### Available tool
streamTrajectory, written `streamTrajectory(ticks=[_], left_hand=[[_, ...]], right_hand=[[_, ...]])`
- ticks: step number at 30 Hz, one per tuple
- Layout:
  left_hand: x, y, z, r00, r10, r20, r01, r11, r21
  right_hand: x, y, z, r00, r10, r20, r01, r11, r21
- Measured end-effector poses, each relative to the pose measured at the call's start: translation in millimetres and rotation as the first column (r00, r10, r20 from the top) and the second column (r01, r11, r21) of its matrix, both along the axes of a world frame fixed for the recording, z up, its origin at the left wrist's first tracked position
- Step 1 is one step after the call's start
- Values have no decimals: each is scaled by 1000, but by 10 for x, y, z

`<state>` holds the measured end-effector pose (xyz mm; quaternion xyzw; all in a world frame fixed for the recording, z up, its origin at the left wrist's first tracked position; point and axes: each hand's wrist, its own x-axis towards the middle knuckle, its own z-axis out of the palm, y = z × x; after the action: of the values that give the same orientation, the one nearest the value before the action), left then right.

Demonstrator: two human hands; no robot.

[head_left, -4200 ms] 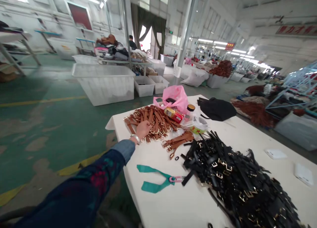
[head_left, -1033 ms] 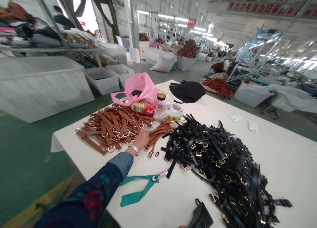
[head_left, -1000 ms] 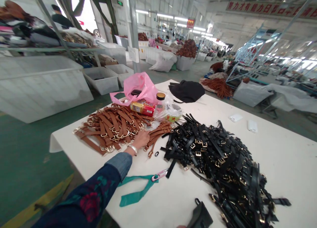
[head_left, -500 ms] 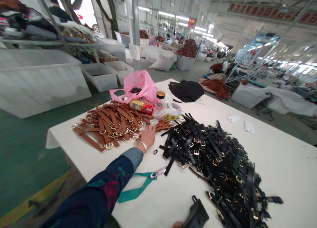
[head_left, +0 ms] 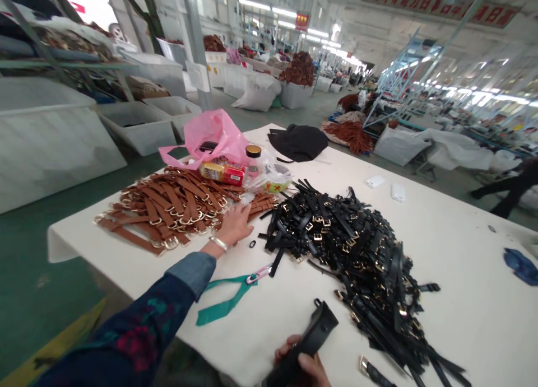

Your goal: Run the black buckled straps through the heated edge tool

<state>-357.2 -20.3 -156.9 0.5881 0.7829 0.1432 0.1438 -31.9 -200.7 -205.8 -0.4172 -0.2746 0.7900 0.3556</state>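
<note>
My left hand (head_left: 234,224), with a bracelet at the wrist, stretches out flat at the right end of a heap of brown leather straps (head_left: 168,202) with gold buckles. Its fingers lie by a bit of clear plastic (head_left: 247,198); nothing shows gripped in them. At the bottom edge, my right hand (head_left: 309,367) is closed round a black leather piece (head_left: 317,328) with a small loop at its upper end. Right of centre spreads a big pile of black buckled straps (head_left: 348,236). A small black ring (head_left: 252,244) lies between the two heaps.
On the white table (head_left: 454,252) are a teal ribbon (head_left: 225,308) with a pink clip (head_left: 258,274), a pink plastic bag (head_left: 214,132), a red-and-yellow can (head_left: 222,172), a black cap (head_left: 298,142) and two white objects (head_left: 398,192). Pale bins (head_left: 138,132) stand beyond.
The view has turned right, so things sit further left. My right hand has come into view and lifted the black leather piece. My left hand stays by the brown straps.
</note>
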Motion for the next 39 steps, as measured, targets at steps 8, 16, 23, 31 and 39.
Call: streamTrajectory(ticks=[8,16,23,31,39], left_hand=[[1408,-1474,-80,643,-431,633,650,744,-153],[2294,-1941,-53,539,-303,786,615,779,-121],[2877,-2274,180,627,-87,774,420,875,-242],[3160,-2842,279,668,44,743,342,868,-360],[3283,-2879,248,659,-5,752,395,853,-341]], right_hand=[[180,36,12,977,24,-211,-46,994,-98],[624,8,147,975,169,-141,-161,985,69],[1490,-94,247,927,370,65,-372,883,287],[2576,-303,-93,552,-378,743,-552,502,666],[2557,-236,-340,519,-452,726,-580,438,687]])
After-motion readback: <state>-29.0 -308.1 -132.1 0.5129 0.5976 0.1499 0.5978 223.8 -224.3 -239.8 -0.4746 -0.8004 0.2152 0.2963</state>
